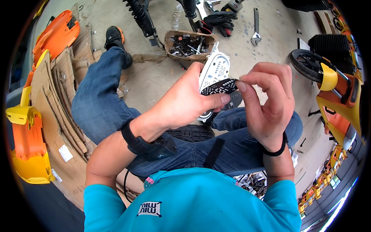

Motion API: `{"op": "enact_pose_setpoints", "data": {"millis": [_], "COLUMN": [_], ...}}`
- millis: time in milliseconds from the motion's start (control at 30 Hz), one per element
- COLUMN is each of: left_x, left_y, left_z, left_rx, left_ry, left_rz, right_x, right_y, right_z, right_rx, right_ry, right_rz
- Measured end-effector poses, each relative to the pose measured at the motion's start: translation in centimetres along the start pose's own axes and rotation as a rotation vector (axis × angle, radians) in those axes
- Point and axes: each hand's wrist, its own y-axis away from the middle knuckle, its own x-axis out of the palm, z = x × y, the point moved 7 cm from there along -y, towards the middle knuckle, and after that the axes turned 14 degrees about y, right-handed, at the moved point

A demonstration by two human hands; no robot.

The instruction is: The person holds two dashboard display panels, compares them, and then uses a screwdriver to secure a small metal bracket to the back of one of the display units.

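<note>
In front of me, my left hand (pixel 185 98) grips a flat white perforated plate (pixel 215 69) with rounded ends and small lugs on its rim. Across its lower part lies a black strip (pixel 218 87) with a pattern of cut-out holes. My left thumb presses on this black strip near its lower edge. Thumb and fingertips of my right hand (pixel 270 98) pinch the strip's right end, beside the plate. The plate is tilted, its upper end pointing away from me; my left fingers behind it are hidden.
Beyond the plate stands a cardboard box (pixel 189 48) of small parts. Black gloves (pixel 222 21) and an adjustable wrench (pixel 256 29) lie on the concrete floor. Stacked cardboard (pixel 58 104) and orange and yellow panels (pixel 29 135) are at left; a yellow scooter part with a wheel (pixel 307 65) is at right.
</note>
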Motion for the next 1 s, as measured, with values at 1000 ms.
{"op": "enact_pose_setpoints", "data": {"millis": [1000], "left_x": [1.9], "left_y": [1.2], "left_z": [-0.4], "left_rx": [0.019], "left_ry": [-0.136], "left_rz": [0.04], "right_x": [0.8], "right_y": [-0.1], "right_z": [-2.1], "right_rx": [0.184], "right_ry": [-0.056], "right_rz": [0.072]}}
